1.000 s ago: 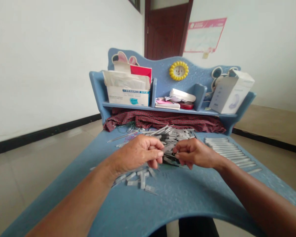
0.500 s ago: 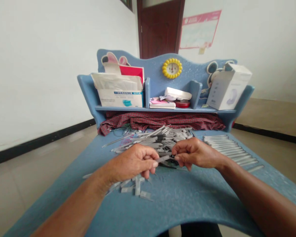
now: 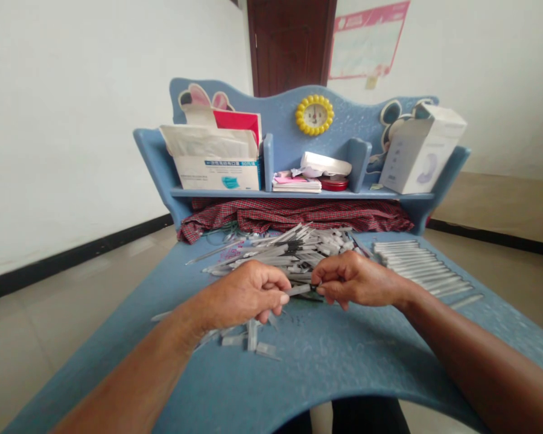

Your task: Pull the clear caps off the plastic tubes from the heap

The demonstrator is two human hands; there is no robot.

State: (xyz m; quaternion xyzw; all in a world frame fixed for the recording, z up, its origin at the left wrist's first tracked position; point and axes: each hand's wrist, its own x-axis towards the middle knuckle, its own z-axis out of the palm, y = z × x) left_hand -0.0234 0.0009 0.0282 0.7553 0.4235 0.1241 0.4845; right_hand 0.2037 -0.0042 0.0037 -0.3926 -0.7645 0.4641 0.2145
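Note:
My left hand is closed in a pinch around one end of a slim translucent plastic tube. At the tube's other end my right hand pinches a small black piece, which meets the tube end. Whether the black piece sits inside the tube or only touches it, I cannot tell. Just behind both hands lies a heap of similar translucent and black slender parts. Below my left hand, several short flat clear pieces are scattered on the table, partly covered by my wrist.
A row of slim whitish tubes lies side by side on the blue table, right of the heap. Red checked cloth is bunched under the shelf. On the shelf stand a mask box, papers and a white box.
The view has tilted slightly downward. Both hands keep their pinches, and the right fingers have come a little closer to the tube, so less of the black piece shows.

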